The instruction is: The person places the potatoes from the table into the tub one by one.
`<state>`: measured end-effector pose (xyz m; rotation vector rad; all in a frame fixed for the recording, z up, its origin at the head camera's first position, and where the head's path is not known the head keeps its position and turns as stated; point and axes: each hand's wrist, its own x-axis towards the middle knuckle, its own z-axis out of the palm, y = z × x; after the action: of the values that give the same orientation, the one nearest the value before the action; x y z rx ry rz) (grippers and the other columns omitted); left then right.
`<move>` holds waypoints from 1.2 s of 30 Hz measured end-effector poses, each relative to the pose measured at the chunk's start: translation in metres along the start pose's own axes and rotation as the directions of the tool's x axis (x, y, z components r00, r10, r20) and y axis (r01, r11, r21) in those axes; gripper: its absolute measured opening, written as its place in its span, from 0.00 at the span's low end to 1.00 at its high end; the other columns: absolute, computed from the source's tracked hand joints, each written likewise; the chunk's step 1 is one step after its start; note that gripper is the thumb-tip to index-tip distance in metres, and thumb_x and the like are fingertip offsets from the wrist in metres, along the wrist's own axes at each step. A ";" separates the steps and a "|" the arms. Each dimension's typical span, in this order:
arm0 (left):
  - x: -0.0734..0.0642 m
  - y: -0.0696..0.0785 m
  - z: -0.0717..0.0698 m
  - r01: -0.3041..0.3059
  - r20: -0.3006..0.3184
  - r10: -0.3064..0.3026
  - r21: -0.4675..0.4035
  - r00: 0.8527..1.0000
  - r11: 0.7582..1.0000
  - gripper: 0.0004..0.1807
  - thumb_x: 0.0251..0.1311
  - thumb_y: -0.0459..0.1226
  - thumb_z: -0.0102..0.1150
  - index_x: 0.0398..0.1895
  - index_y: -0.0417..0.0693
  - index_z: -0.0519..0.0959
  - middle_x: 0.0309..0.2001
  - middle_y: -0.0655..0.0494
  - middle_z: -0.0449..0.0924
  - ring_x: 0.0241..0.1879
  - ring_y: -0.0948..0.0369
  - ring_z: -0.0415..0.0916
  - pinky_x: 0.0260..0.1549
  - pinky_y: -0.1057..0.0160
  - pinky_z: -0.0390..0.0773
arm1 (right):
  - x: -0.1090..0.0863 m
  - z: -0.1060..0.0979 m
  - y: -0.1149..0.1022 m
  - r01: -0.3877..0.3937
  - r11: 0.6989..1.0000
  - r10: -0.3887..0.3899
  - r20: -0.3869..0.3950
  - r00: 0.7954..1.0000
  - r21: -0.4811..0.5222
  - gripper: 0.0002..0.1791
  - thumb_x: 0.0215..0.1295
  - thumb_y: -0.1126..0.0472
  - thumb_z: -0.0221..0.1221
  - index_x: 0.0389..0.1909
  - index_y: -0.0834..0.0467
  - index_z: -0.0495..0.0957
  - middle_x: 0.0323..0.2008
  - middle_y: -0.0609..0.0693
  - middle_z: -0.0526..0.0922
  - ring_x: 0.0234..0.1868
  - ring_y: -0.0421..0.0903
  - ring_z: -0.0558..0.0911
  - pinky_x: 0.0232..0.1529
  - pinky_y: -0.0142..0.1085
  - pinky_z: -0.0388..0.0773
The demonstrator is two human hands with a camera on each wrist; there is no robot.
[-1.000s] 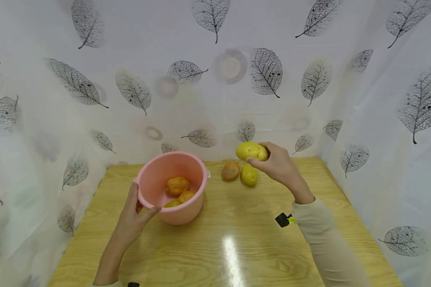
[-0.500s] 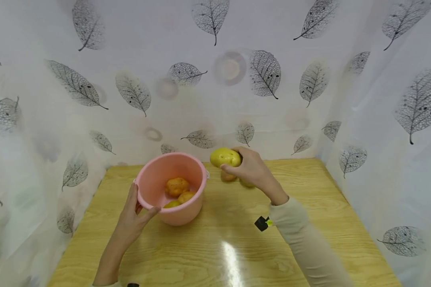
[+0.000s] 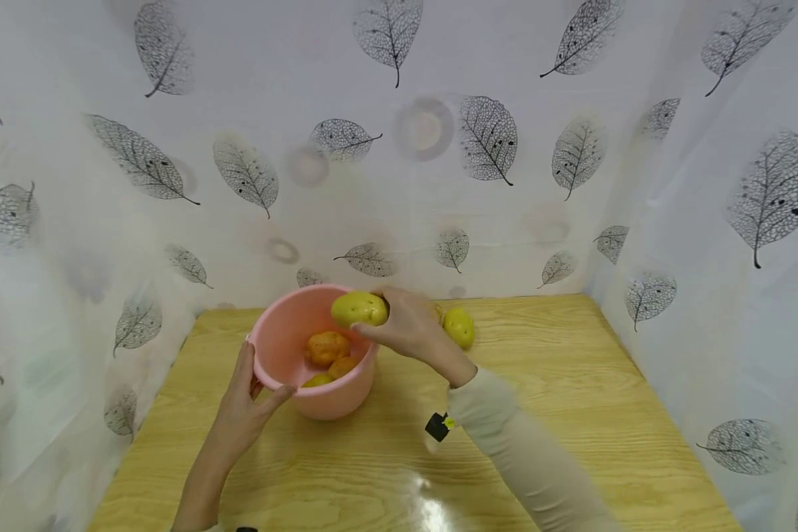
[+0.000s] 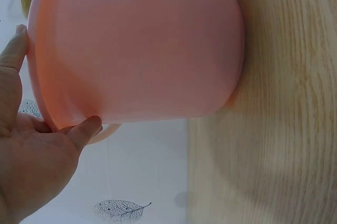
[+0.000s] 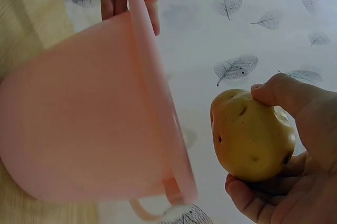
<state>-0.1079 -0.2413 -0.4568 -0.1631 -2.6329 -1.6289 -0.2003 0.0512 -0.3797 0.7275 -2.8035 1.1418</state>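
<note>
A pink bucket [image 3: 332, 403] stands on the table, its mouth facing up toward the head view. My left hand [image 3: 242, 406] grips the bucket's rim at the near left, thumb and fingers on either side of it. Between thumb and fingers, my right hand [image 3: 415, 329] holds a yellow potato [image 3: 359, 309] over the right part of the bucket's mouth. The right wrist view shows this potato [image 5: 253, 134] above the rim, apart from it. Inside the bucket lie a brown potato [image 3: 327, 347], a second brownish one [image 3: 342, 366] and a yellow one [image 3: 318, 380] partly hidden by the rim.
Right of the bucket, a yellow potato [image 3: 459, 328] lies on the wooden table [image 3: 572, 414]. A brown potato [image 3: 438, 313] beside it is mostly hidden behind my right hand. A white curtain with leaf prints [image 3: 425, 207] encloses the back and sides.
My right hand has carried the yellow potato leftward from above the loose potatoes to over the bucket's mouth. The left hand keeps its grip on the rim, and the bucket stays in place.
</note>
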 end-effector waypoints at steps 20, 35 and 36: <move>-0.001 -0.001 -0.001 -0.012 0.007 0.012 -0.009 1.000 1.000 0.59 0.71 0.42 0.65 0.84 0.51 0.27 0.83 0.46 0.25 0.79 0.42 0.45 0.59 0.87 0.56 | 0.025 0.064 -0.034 0.113 0.992 -0.117 0.074 0.990 0.063 0.20 0.63 0.44 0.71 0.37 0.56 0.77 0.26 0.43 0.76 0.24 0.37 0.72 0.24 0.27 0.70; -0.001 -0.001 0.000 -0.019 0.014 0.019 -0.024 1.000 1.000 0.58 0.71 0.42 0.65 0.84 0.58 0.27 0.84 0.49 0.26 0.80 0.44 0.44 0.60 0.87 0.56 | 0.028 0.088 -0.037 0.125 0.992 -0.118 0.179 0.977 -0.026 0.19 0.70 0.50 0.67 0.48 0.63 0.82 0.33 0.49 0.83 0.27 0.36 0.73 0.28 0.24 0.72; -0.001 -0.001 -0.001 -0.017 0.013 0.017 -0.024 1.000 1.000 0.58 0.71 0.42 0.65 0.84 0.58 0.27 0.84 0.49 0.26 0.80 0.44 0.44 0.60 0.86 0.56 | 0.028 0.088 -0.037 0.134 0.990 -0.125 0.188 0.974 -0.035 0.20 0.70 0.51 0.66 0.50 0.64 0.82 0.35 0.51 0.84 0.28 0.36 0.74 0.29 0.24 0.72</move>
<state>-0.1072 -0.2423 -0.4572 -0.1973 -2.6151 -1.6611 -0.1964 -0.0423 -0.4144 1.0469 -2.8673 1.0325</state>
